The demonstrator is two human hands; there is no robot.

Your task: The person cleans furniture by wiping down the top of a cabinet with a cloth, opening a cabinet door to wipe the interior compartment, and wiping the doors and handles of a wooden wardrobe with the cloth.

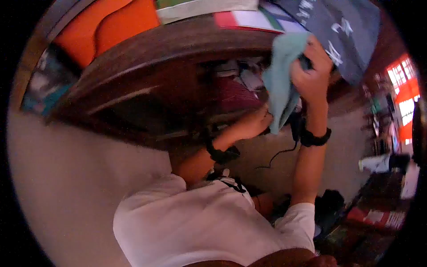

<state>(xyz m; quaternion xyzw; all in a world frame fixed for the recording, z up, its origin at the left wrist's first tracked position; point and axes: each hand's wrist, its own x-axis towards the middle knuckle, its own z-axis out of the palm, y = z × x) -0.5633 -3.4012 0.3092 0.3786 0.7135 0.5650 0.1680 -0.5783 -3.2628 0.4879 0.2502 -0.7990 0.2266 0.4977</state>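
A light teal cloth point(281, 80) hangs in folds between my two hands, in front of the dark wooden desk point(178, 42). Near its upper right edge, my right hand point(312, 71) grips the cloth with bent fingers. My left hand point(256, 121) is lower down, its fingers closed on the cloth's lower left edge. A black band circles each wrist. Behind the cloth, an open compartment in the desk holds a dark red item point(238, 94) and some pale items.
On the desk top lie an orange item point(120, 29), papers or booklets point(253, 20) and a dark grey bag with white lettering point(342, 31). A thin black cable point(278, 153) runs below the desk. More furniture and a bright window point(402, 75) are at the right.
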